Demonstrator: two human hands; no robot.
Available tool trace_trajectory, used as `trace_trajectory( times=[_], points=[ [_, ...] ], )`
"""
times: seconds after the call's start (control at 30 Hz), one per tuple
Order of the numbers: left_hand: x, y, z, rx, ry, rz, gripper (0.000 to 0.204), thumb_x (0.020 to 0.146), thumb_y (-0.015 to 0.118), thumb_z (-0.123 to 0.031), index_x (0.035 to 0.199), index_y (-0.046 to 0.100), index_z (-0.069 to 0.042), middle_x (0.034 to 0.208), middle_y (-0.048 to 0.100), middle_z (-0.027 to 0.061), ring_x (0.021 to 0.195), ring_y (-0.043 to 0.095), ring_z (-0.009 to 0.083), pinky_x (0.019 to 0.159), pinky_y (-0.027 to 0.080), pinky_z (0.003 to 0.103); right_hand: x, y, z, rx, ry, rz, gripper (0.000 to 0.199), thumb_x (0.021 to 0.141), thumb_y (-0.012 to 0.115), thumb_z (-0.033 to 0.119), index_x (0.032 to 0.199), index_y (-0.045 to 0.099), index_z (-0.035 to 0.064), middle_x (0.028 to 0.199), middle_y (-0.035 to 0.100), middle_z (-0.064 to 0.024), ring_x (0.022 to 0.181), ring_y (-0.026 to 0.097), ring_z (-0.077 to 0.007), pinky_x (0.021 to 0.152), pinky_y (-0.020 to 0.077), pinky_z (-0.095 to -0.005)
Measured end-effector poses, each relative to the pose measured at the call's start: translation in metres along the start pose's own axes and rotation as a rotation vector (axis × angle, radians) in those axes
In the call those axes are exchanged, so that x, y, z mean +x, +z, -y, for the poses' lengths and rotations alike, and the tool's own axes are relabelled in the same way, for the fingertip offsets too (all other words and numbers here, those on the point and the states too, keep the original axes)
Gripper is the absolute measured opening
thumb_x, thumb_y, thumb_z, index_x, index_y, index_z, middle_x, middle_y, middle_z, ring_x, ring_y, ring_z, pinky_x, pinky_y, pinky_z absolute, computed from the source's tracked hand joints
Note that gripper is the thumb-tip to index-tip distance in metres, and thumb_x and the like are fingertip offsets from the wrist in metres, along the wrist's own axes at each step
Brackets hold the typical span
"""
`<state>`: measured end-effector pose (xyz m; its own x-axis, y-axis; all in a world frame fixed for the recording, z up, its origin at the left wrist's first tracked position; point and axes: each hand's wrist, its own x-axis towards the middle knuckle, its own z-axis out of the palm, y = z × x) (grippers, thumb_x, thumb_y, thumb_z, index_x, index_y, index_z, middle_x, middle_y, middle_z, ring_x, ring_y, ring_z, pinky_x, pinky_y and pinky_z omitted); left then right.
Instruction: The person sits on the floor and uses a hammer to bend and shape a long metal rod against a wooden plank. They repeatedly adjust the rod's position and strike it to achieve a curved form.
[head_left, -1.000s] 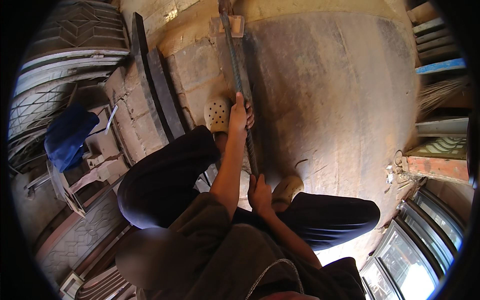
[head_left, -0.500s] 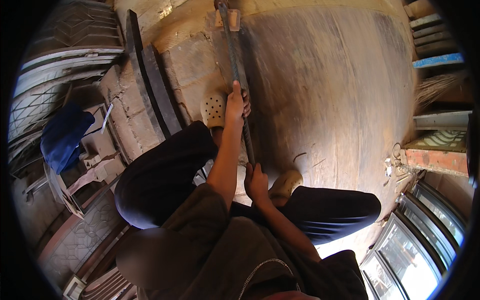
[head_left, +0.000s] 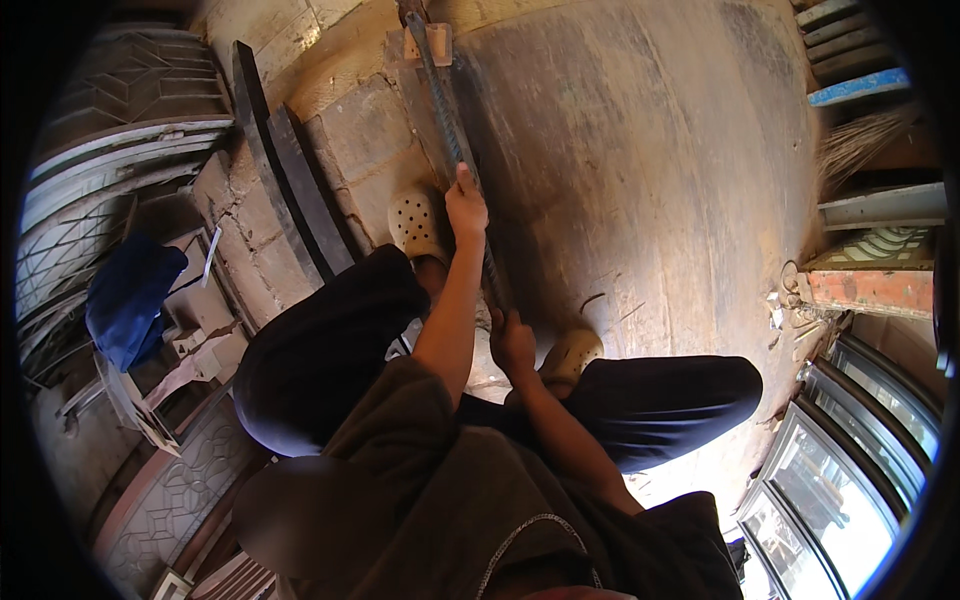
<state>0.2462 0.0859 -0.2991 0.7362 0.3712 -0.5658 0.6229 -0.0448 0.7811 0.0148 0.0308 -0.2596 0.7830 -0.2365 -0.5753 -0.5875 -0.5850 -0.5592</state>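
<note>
A long ribbed steel bar [head_left: 443,108] runs from the far middle toward my body. My left hand [head_left: 467,207] is wrapped round it partway along, with the thumb stretched up the bar. Closer to me, my right hand [head_left: 513,345] grips the bar near its near end; its fingers are partly hidden. At the far end the bar lies over a small rusty metal bracket [head_left: 438,45], and whether they touch I cannot tell. Beneath the bar lies a flat dark metal strip [head_left: 428,118]. My feet, in beige clogs [head_left: 413,222], stand on either side of the bar.
A large worn sheet [head_left: 640,160] covers the floor to the right. Two dark metal bars [head_left: 262,150] lie at the left, near a dark blue cloth [head_left: 135,300]. Metal grilles [head_left: 130,75] stand far left; a straw broom [head_left: 860,150] and glazed frames [head_left: 820,490] stand right.
The bar's far end appears a little farther left. My left hand has turned, so its back shows more and its fingers less. Both hands keep their grip, and the whole view has shifted slightly.
</note>
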Motion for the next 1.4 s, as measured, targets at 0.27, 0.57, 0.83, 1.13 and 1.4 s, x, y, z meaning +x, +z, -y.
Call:
trace_trajectory(
  times=[0.27, 0.57, 0.83, 1.13, 1.4],
  points=[
    [0.020, 0.025, 0.033, 0.125, 0.204, -0.142, 0.071, 0.095, 0.038, -0.061, 0.064, 0.052, 0.002, 0.054, 0.042, 0.0069, 0.047, 0.039, 0.0170, 0.048, 0.034, 0.036, 0.018, 0.002, -0.027, -0.035, 0.003, -0.037, 0.040, 0.094, 0.050, 0.041, 0.087, 0.053, 0.0012, 0.061, 0.058, -0.0295, 0.064, 0.060, -0.0504, 0.059, 0.0467, -0.0587],
    [0.007, 0.031, 0.020, 0.276, 0.214, -0.255, 0.069, 0.097, 0.041, -0.054, 0.078, 0.062, 0.009, 0.065, 0.057, 0.0249, 0.062, 0.056, 0.0406, 0.063, 0.043, 0.045, 0.029, -0.001, -0.021, -0.214, -0.100, -0.230, 0.042, 0.091, 0.052, 0.043, 0.095, 0.054, 0.0006, 0.103, 0.056, -0.0244, 0.103, 0.053, -0.0420, 0.086, 0.0400, -0.0544],
    [0.008, 0.023, 0.034, 0.244, 0.251, -0.216, 0.071, 0.098, 0.039, -0.054, 0.073, 0.056, 0.010, 0.060, 0.052, 0.0205, 0.056, 0.050, 0.0325, 0.058, 0.041, 0.044, 0.033, 0.023, -0.033, -0.113, -0.115, -0.186, 0.058, 0.090, 0.052, 0.047, 0.120, 0.050, -0.0032, 0.115, 0.052, -0.0238, 0.108, 0.052, -0.0404, 0.089, 0.0384, -0.0555],
    [0.023, 0.018, 0.055, 0.059, 0.096, -0.151, 0.066, 0.098, 0.040, -0.054, 0.070, 0.053, 0.005, 0.056, 0.047, 0.0067, 0.052, 0.044, 0.0193, 0.053, 0.038, 0.037, 0.038, 0.028, -0.039, -0.158, -0.200, -0.281, 0.048, 0.088, 0.056, 0.043, 0.108, 0.052, -0.0016, 0.108, 0.055, -0.0221, 0.100, 0.054, -0.0413, 0.082, 0.0404, -0.0507],
    [0.015, 0.029, -0.002, -0.202, -0.026, 0.039, 0.056, 0.095, 0.042, -0.058, 0.064, 0.040, -0.012, 0.049, 0.029, -0.0049, 0.034, 0.027, 0.0065, 0.032, 0.021, 0.025, 0.066, 0.013, -0.040, -0.122, -0.229, -0.189, 0.032, 0.090, 0.056, 0.033, 0.094, 0.050, 0.0021, 0.092, 0.060, -0.0198, 0.083, 0.060, -0.0416, 0.078, 0.0421, -0.0544]
  ],
)
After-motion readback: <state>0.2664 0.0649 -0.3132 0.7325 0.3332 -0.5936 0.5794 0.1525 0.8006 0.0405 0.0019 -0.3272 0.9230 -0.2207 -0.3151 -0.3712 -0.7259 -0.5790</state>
